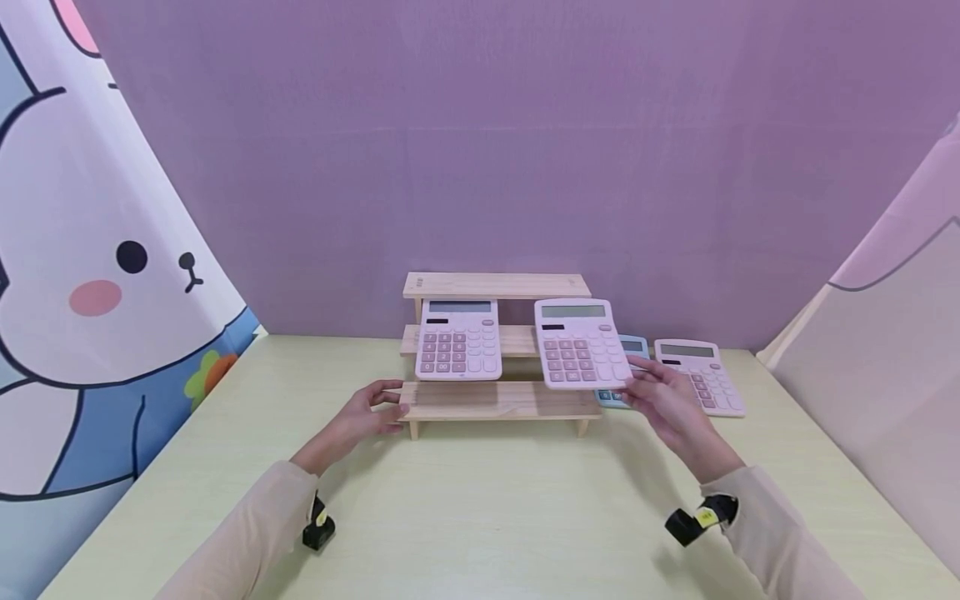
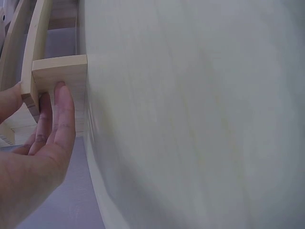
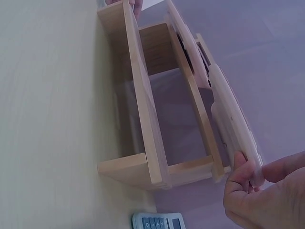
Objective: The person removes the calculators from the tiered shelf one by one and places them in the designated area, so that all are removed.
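A three-tier wooden stand (image 1: pixel 498 402) stands on the table. Its lowest board is pinched at the left end by my left hand (image 1: pixel 369 412); the left wrist view shows the thumb on the board (image 2: pixel 29 71) and the fingers beneath it. A pink calculator (image 1: pixel 459 342) leans on the middle tier at the left. My right hand (image 1: pixel 667 400) pinches a second pink calculator (image 1: pixel 581 346) by its lower right corner, tilted at the right part of the stand. From the right wrist view this calculator (image 3: pixel 233 117) is edge-on, just beside the other one.
Right of the stand, a blue calculator (image 1: pixel 633 346), partly hidden by the held one, and another pink calculator (image 1: pixel 712 375) lie on the table (image 1: pixel 480 508). A purple wall (image 1: pixel 525 150) rises behind. A curtain with a cartoon print (image 1: pixel 90 375) hangs at the left.
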Demonstrator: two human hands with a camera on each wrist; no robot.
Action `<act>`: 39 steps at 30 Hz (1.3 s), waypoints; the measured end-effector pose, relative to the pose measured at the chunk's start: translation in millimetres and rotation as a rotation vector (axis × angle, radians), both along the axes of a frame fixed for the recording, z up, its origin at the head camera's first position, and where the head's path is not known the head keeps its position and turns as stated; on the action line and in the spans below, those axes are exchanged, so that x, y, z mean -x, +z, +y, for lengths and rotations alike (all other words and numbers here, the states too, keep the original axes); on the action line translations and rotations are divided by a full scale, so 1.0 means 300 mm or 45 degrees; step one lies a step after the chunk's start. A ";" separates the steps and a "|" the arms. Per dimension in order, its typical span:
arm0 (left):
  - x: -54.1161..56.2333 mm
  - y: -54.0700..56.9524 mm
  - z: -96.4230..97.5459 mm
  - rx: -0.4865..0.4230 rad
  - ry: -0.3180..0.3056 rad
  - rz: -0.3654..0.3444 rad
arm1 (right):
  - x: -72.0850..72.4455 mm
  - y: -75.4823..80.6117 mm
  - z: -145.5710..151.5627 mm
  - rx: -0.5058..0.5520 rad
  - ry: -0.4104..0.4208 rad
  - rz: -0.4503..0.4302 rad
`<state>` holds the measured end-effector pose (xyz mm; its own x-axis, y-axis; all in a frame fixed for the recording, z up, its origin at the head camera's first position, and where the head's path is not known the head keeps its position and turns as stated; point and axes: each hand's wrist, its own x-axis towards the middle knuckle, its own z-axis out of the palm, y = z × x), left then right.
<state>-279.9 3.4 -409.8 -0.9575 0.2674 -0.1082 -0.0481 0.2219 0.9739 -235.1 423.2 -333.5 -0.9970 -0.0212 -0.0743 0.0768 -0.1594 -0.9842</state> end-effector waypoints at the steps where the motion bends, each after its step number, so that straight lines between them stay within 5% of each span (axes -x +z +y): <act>1: 0.000 0.000 0.000 0.000 -0.003 0.005 | -0.001 0.001 0.002 0.001 -0.002 0.003; 20: 0.000 -0.002 -0.002 -0.003 -0.006 0.002 | -0.021 0.005 0.064 -0.013 -0.006 0.003; 39: -0.012 0.008 0.002 0.005 0.003 -0.001 | -0.036 -0.021 0.151 0.155 0.051 0.117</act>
<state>-276.4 4.0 -407.5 -0.9580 0.2648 -0.1099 -0.0493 0.2254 0.9730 -224.4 468.5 -339.8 -0.9977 -0.0641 0.0225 -0.0039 -0.2765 -0.9610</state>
